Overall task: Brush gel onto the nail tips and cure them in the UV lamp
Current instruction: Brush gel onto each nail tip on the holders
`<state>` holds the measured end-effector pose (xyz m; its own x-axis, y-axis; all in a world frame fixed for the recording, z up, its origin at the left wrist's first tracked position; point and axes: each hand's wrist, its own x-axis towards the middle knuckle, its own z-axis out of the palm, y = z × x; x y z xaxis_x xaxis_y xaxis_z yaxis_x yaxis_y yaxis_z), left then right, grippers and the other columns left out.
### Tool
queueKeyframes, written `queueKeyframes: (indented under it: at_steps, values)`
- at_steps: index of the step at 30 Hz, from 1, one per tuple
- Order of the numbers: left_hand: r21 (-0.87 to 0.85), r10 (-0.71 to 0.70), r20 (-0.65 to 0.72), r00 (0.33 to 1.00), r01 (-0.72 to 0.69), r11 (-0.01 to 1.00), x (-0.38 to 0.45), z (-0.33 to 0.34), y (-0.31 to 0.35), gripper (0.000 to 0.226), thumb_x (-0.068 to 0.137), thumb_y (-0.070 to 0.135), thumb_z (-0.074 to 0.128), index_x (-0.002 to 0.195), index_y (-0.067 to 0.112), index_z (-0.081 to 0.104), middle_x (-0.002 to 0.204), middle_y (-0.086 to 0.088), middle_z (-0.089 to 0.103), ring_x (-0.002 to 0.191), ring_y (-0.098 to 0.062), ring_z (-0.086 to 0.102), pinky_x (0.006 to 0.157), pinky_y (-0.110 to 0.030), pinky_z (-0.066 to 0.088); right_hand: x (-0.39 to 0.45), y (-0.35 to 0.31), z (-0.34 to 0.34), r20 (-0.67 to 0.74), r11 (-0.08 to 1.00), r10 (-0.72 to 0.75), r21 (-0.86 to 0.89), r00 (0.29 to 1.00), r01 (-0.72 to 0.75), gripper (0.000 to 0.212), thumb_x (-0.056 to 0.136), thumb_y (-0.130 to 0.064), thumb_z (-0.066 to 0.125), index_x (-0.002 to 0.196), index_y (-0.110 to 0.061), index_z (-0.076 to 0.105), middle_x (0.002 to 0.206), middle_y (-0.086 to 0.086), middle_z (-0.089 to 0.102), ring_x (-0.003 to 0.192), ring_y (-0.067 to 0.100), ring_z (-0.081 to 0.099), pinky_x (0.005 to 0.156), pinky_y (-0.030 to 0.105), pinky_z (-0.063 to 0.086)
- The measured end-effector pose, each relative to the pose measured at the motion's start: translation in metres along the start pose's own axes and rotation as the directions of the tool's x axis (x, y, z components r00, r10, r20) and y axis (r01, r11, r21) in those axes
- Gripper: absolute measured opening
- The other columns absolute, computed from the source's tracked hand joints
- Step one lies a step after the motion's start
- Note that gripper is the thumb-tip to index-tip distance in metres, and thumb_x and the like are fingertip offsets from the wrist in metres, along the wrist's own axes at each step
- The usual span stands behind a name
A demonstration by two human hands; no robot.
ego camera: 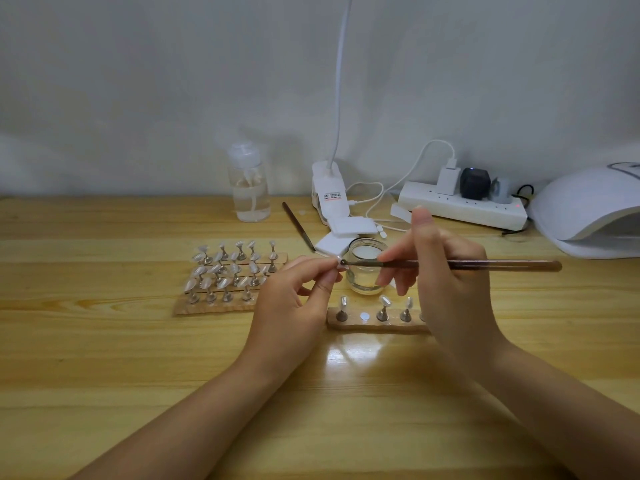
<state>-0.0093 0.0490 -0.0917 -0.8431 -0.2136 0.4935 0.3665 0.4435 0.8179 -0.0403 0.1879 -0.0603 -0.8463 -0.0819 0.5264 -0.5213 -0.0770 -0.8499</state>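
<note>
My left hand (pixel 298 299) pinches a small nail tip (pixel 337 263) on its stand, lifted above the table. My right hand (pixel 446 271) grips a thin brown brush (pixel 485 265) held level, its bristle end touching that tip. Just behind the tip sits a small glass jar (pixel 367 271) with clear liquid. Below it lies a wooden strip holder (pixel 374 323) with several nail tips on metal stands and one bare magnet spot. To the left, a larger wooden holder (pixel 228 275) carries several rows of nail tips. The white UV lamp (pixel 588 209) stands at the far right.
A clear pump bottle (pixel 248 185) stands at the back. A clip lamp base (pixel 329 192), white cotton pads (pixel 346 233), a second brush (pixel 298 225) and a power strip (pixel 460 202) with plugs and cables sit behind the jar. The wooden table (pixel 104 358) ends at the wall.
</note>
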Motion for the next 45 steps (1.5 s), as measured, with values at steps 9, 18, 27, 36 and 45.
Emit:
queueKeyframes:
  at_steps: [9,18,27,36,45]
  values:
    - [0.02,0.012,0.023,1.0,-0.012,1.0,0.0,0.0,0.002,0.032,0.085,0.005,0.06,0.087,0.037,0.063,0.083,0.018,0.064,0.085,-0.002,0.059,0.073,-0.018,0.046,0.001,0.0,0.002,0.009,0.999,-0.046,-0.005,0.999,0.046,0.044,0.09,-0.032,0.041,0.061,-0.01,0.064,0.053,0.009,0.062,0.043,0.005,0.051,0.05,0.014,0.04]
    - [0.016,0.001,0.018,1.0,-0.002,1.0,0.0,0.0,0.002,0.035,0.086,0.006,0.059,0.084,0.041,0.061,0.084,0.018,0.064,0.085,0.002,0.058,0.07,-0.014,0.044,0.001,-0.001,-0.002,-0.041,1.0,-0.019,-0.022,0.999,0.018,0.053,0.091,-0.035,0.037,0.049,-0.012,0.06,0.042,0.014,0.052,0.037,0.01,0.046,0.044,0.011,0.035]
    - [-0.116,0.057,0.035,0.998,-0.053,0.992,-0.001,-0.002,0.008,0.029,0.084,0.005,0.059,0.084,0.033,0.065,0.083,0.016,0.068,0.084,0.007,0.061,0.063,-0.006,0.047,0.004,-0.006,-0.007,-0.093,0.999,0.027,-0.019,0.995,-0.029,0.066,0.082,-0.062,0.02,0.063,-0.017,0.063,0.042,0.01,0.056,0.031,0.014,0.048,0.037,0.015,0.039]
    - [-0.058,0.079,0.076,0.994,-0.075,0.996,-0.001,-0.002,0.004,0.023,0.083,0.003,0.062,0.097,0.02,0.068,0.093,0.011,0.069,0.09,-0.001,0.063,0.08,-0.015,0.048,0.002,0.012,-0.005,0.311,0.855,-0.25,-0.374,0.917,0.36,0.034,0.069,-0.024,0.073,0.097,-0.019,0.055,0.097,-0.001,0.066,0.095,0.01,0.062,0.086,0.019,0.046]
    - [-0.058,0.079,0.094,0.992,-0.074,0.996,-0.004,-0.002,0.007,0.022,0.081,0.01,0.063,0.099,0.023,0.067,0.093,0.003,0.07,0.088,-0.005,0.063,0.066,-0.017,0.051,0.0,0.019,-0.005,0.271,0.859,-0.266,-0.369,0.925,0.356,0.026,0.071,-0.011,0.076,0.091,-0.012,0.058,0.086,-0.01,0.062,0.085,-0.002,0.059,0.08,0.011,0.044]
